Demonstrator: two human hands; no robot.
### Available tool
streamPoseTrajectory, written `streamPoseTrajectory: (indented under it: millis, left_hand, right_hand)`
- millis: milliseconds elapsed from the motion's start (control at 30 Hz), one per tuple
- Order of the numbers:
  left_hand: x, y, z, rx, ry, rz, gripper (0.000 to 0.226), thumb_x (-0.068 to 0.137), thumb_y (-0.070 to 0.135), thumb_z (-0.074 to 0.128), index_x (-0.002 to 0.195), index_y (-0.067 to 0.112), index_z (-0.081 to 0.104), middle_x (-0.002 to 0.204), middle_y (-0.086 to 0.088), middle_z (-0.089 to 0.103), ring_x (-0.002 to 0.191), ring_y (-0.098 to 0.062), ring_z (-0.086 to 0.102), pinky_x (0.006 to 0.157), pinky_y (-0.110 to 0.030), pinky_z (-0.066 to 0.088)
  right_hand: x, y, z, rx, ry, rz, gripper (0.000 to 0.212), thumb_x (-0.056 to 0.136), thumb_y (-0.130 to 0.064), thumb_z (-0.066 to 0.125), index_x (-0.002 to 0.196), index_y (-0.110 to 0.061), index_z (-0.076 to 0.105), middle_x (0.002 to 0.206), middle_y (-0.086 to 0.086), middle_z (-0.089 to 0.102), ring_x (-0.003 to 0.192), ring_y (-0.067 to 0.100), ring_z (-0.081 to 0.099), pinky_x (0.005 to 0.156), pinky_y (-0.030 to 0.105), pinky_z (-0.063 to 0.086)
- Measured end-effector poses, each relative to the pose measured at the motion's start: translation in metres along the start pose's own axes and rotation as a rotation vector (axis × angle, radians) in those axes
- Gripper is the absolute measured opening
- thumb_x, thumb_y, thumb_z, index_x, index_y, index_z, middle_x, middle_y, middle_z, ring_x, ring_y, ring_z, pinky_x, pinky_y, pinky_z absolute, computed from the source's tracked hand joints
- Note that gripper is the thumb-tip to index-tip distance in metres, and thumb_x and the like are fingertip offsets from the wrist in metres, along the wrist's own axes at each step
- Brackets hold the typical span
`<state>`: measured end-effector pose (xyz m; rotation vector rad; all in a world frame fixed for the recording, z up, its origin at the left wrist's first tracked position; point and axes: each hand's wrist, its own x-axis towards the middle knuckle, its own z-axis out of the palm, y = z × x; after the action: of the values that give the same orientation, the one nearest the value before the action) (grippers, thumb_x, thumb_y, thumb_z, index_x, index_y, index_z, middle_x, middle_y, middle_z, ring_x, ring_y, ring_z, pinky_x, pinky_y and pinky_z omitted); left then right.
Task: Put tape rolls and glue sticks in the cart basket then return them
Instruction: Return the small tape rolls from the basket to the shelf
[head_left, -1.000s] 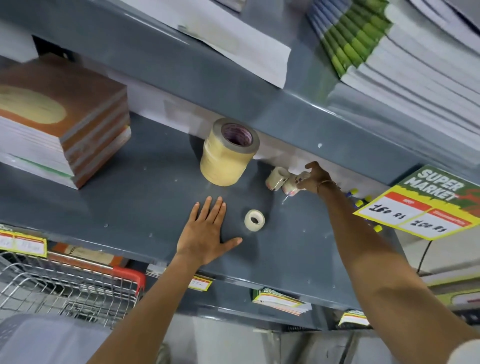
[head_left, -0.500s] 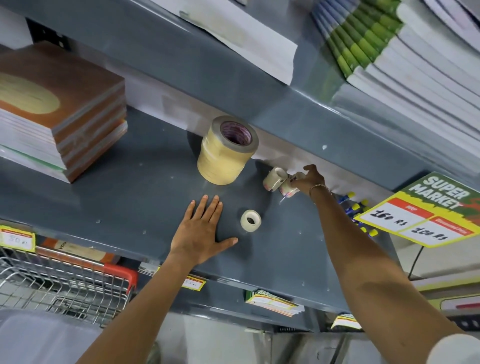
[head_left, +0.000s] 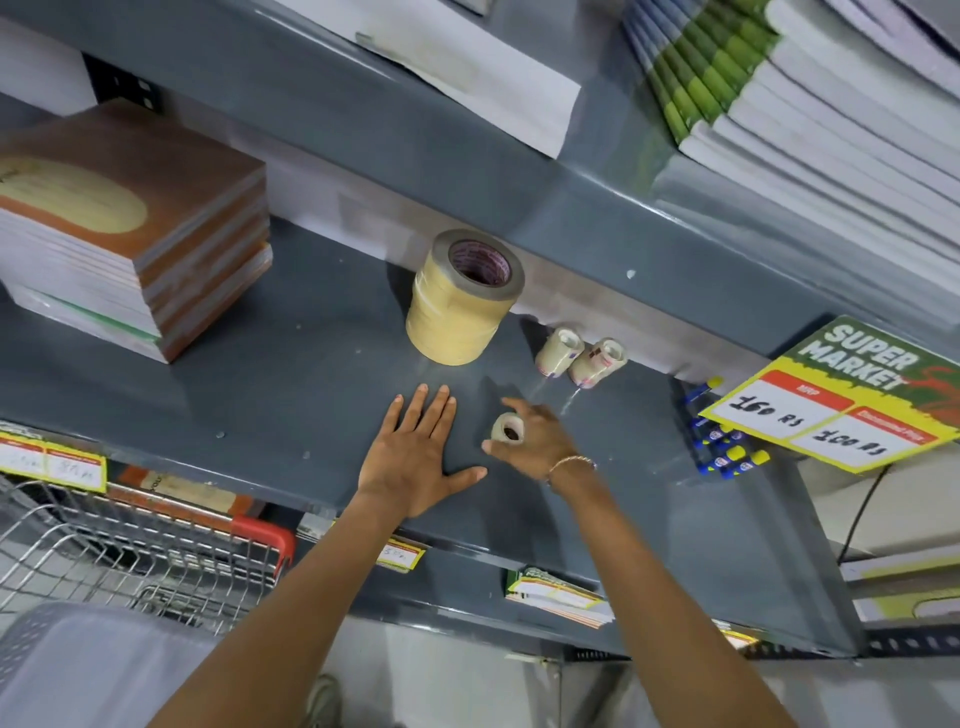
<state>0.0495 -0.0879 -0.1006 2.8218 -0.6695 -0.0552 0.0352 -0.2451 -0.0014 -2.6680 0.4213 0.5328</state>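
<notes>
Yellow "SUPER MARKET" sign (head_left: 852, 400); right hand (head_left: 535, 441) fingers grasp small tape roll (head_left: 506, 428), left hand (head_left: 410, 457) flat.

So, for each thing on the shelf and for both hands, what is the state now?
Left hand: flat on the shelf, palm down, holding nothing.
Right hand: fingers closed around the small tape roll.
Large tape stack: upright, untouched.
Two small tape rolls: lying side by side at the back.
Glue sticks: lying on the shelf, partly under the price sign.
Cart basket: nothing visible inside.
</notes>
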Motion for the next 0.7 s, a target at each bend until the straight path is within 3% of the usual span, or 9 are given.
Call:
streamPoseTrajectory:
  millis: [133, 267, 367, 467, 533, 567, 600, 700]
  left_hand:
    - [-0.001, 0.002, -0.001, -0.005, -0.008, -0.013, 0.101, 0.075, 0.082, 0.004, 0.151, 0.017, -0.004, 0.162, 0.001, -0.005, 0.149, -0.021, -0.012, 0.123, -0.044, -0.003]
    - [-0.003, 0.002, -0.002, -0.015, -0.001, -0.017, 0.100, 0.076, 0.083, 0.005, 0.151, 0.017, -0.004, 0.162, 0.002, -0.005, 0.149, -0.021, -0.010, 0.123, -0.044, -0.003]
    - [-0.003, 0.002, -0.002, -0.019, -0.003, -0.013, 0.101, 0.075, 0.083, 0.004, 0.151, 0.017, -0.004, 0.162, 0.001, -0.005, 0.149, -0.021, -0.011, 0.123, -0.044, -0.002]
    - [-0.002, 0.000, -0.002, -0.025, 0.003, -0.018, 0.101, 0.074, 0.084, 0.003, 0.151, 0.019, -0.004, 0.162, 0.002, -0.005, 0.149, -0.021, -0.010, 0.122, -0.043, -0.003]
    - [-0.002, -0.001, -0.002, -0.037, 0.007, -0.018, 0.102, 0.074, 0.085, 0.005, 0.151, 0.020, -0.003, 0.162, 0.003, -0.003, 0.149, -0.020, -0.010, 0.122, -0.043, -0.004]
    - [-0.002, -0.001, -0.002, -0.043, 0.012, -0.020, 0.102, 0.074, 0.085, 0.006, 0.151, 0.020, -0.002, 0.162, 0.003, -0.003, 0.149, -0.020, -0.009, 0.122, -0.043, -0.004]
    - [-0.001, -0.001, -0.002, -0.050, 0.017, -0.023, 0.102, 0.073, 0.086, 0.007, 0.151, 0.020, -0.002, 0.162, 0.004, -0.002, 0.149, -0.020, -0.009, 0.122, -0.042, -0.004]
    - [0.000, -0.001, -0.001, -0.068, 0.022, -0.027, 0.103, 0.073, 0.087, 0.008, 0.151, 0.021, 0.000, 0.162, 0.005, -0.001, 0.149, -0.019, -0.009, 0.121, -0.042, -0.004]
  right_hand:
    - [0.003, -0.002, 0.019, -0.095, 0.130, -0.076, 0.059, 0.080, -0.028, 0.070, 0.134, -0.020, 0.046, 0.133, 0.012, 0.046, 0.121, 0.033, 0.051, 0.104, 0.036, 0.042]
    - [0.004, -0.003, 0.014, -0.137, 0.140, -0.129, 0.043, 0.081, -0.019, 0.069, 0.122, -0.014, 0.057, 0.124, 0.014, 0.054, 0.114, 0.032, 0.056, 0.099, 0.031, 0.044]
    - [0.010, -0.005, -0.019, -0.065, 0.173, -0.107, 0.040, 0.077, -0.016, 0.071, 0.116, -0.013, 0.063, 0.115, 0.015, 0.064, 0.108, 0.031, 0.060, 0.091, 0.029, 0.048]
    - [0.027, -0.012, -0.072, -0.072, 0.280, -0.084, 0.036, 0.077, -0.018, 0.068, 0.113, -0.015, 0.064, 0.119, 0.011, 0.064, 0.109, 0.031, 0.060, 0.092, 0.029, 0.048]
    - [0.029, -0.021, -0.103, -0.020, 0.266, -0.052, 0.029, 0.077, -0.013, 0.067, 0.106, -0.018, 0.063, 0.098, 0.011, 0.070, 0.102, 0.036, 0.066, 0.092, 0.036, 0.052]
    - [0.031, -0.025, -0.114, 0.022, 0.229, -0.045, 0.036, 0.080, -0.008, 0.067, 0.115, -0.017, 0.061, 0.087, 0.011, 0.066, 0.103, 0.040, 0.065, 0.091, 0.040, 0.052]
    - [0.032, -0.028, -0.122, 0.029, 0.209, -0.058, 0.043, 0.083, -0.005, 0.065, 0.124, -0.013, 0.057, 0.089, 0.016, 0.064, 0.107, 0.042, 0.062, 0.088, 0.039, 0.052]
    - [0.036, -0.031, -0.129, -0.104, 0.135, -0.046, 0.043, 0.090, -0.003, 0.059, 0.132, -0.003, 0.050, 0.123, 0.026, 0.060, 0.117, 0.042, 0.055, 0.071, 0.032, 0.049]
